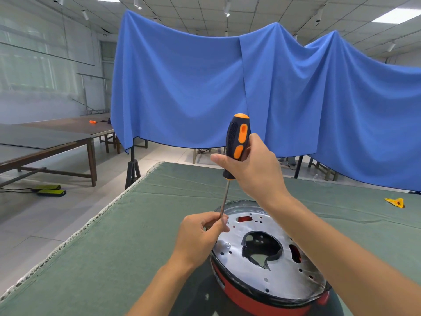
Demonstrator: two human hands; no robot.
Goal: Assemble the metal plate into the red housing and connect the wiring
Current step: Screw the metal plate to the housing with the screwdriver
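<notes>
The metal plate (268,249) already sits in the red housing (255,297) on the green tabletop (136,247) — screwing down looks under way. The right hand (257,169) has its grip round the screwdriver (237,142) handle; the left hand (200,233) pinches the shaft at the plate's rim. No wiring visible — that seems left.

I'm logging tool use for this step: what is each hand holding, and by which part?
Both hold the screwdriver: right hand grips its handle; left hand pinches the lower shaft.
</notes>
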